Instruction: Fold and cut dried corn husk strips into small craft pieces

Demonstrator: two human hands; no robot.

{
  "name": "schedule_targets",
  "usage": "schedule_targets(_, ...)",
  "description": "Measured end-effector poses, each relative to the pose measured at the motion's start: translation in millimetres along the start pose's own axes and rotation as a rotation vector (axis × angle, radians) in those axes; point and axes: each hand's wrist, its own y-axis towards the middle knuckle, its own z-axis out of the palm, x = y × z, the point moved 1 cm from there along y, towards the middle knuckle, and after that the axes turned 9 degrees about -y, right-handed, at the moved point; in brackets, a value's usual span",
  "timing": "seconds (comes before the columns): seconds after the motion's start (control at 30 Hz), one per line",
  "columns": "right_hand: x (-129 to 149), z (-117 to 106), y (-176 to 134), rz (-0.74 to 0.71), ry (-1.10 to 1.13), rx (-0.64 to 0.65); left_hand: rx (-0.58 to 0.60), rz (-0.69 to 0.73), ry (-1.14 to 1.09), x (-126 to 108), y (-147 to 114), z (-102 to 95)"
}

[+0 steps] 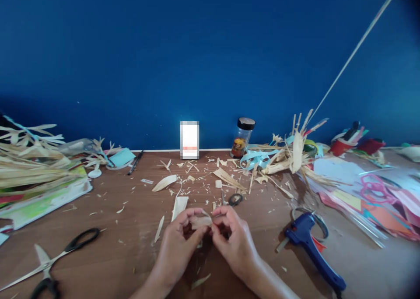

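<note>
Close together at the front middle of the table, my two hands are working on a small pale piece of dried husk [201,222]. My left hand [177,244] pinches it between thumb and fingers. The fingertips of my right hand [236,243] are closed on its right edge; they partly hide where they grip. Just beyond my left fingers lies a flat husk strip [180,206]. Beyond my right hand is a small pair of scissors [235,199], its black handle loop showing.
Open large scissors [49,264] lie at front left, a blue glue gun [310,246] at right. Husk bundles [26,167] fill the left side. A black-lidded jar [242,139], a glowing blurred-out screen [189,139] and husk scraps [197,176] are farther back. Coloured papers [377,207] cover the right.
</note>
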Motion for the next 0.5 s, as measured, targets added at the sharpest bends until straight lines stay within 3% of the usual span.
schedule_targets(0.23, 4.2, -0.5, 0.3, -0.041, 0.018, 0.025, -0.043, 0.076, 0.085, 3.1, -0.1, -2.4)
schedule_targets(0.5, 0.8, -1.3, 3.1, 0.018, 0.114, 0.066, 0.032, 0.105, 0.169, 3.6, -1.2, -0.2)
